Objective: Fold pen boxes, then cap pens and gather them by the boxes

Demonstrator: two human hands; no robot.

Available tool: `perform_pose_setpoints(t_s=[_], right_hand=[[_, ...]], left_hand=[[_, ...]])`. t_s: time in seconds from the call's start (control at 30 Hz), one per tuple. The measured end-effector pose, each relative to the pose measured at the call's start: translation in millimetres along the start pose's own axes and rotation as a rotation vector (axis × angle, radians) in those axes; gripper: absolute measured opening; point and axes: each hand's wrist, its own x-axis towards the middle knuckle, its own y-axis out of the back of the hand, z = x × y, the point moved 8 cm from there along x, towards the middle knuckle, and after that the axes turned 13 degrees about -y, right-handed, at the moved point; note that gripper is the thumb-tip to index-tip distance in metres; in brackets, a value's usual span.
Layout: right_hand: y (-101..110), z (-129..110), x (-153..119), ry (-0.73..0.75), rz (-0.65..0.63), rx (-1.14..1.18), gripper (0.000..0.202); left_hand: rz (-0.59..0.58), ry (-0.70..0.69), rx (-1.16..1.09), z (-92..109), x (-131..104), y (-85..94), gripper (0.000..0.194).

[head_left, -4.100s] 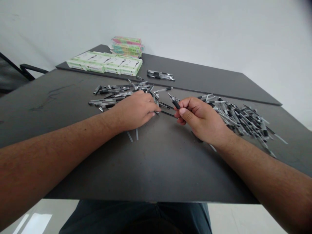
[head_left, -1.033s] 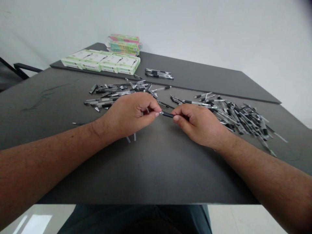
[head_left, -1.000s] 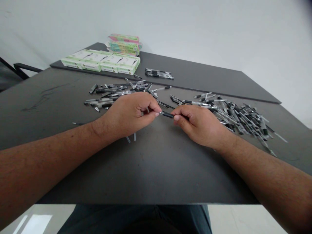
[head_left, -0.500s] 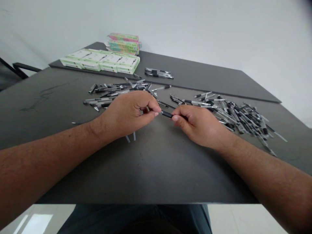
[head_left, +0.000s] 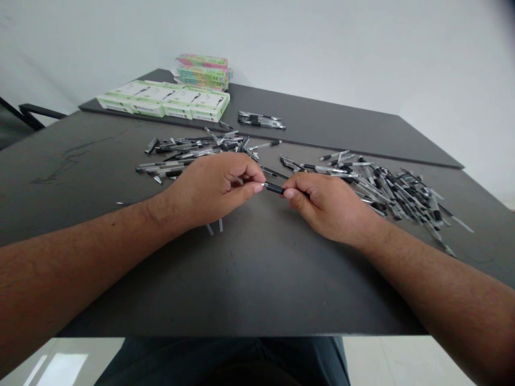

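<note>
Between my two hands is a pen (head_left: 274, 188) with a black grip, held level above the dark table. My left hand (head_left: 223, 185) pinches its tip end between thumb and forefinger. My right hand (head_left: 328, 203) is closed round the other end, hiding the rest of the barrel. Beyond my left hand lies a loose pile of pen parts (head_left: 201, 145), some of it covered by the hand. A larger heap of clear and black pens (head_left: 396, 193) spreads out to the right of my right hand.
White-green boxes (head_left: 164, 99) line the far left of the raised board (head_left: 341, 126), with a stack of coloured packets (head_left: 203, 69) behind them. A small row of pens (head_left: 261, 120) lies on the board. Two thin clear tubes (head_left: 220, 224) poke out below my left wrist. A chair arm (head_left: 42, 111) is at left.
Both hands keep nearly the same place around the pen. The silvery tip shows slightly more at my left fingertips. The whole view has shifted a little.
</note>
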Motion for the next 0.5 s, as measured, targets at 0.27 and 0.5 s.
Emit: perform_pose_setpoints(t_s=[0.27, 0.5], right_hand=[[2.5, 1.1, -0.8, -0.005, 0.016, -0.005, 0.025], [1.1, -0.6, -0.5, -0.016, -0.021, 0.014, 0.026]], left_hand=[[0.023, 0.027, -0.101, -1.0, -3.7, -4.5, 0.027], [0.023, -0.001, -0.072, -0.5, -4.9, -5.0, 0.031]])
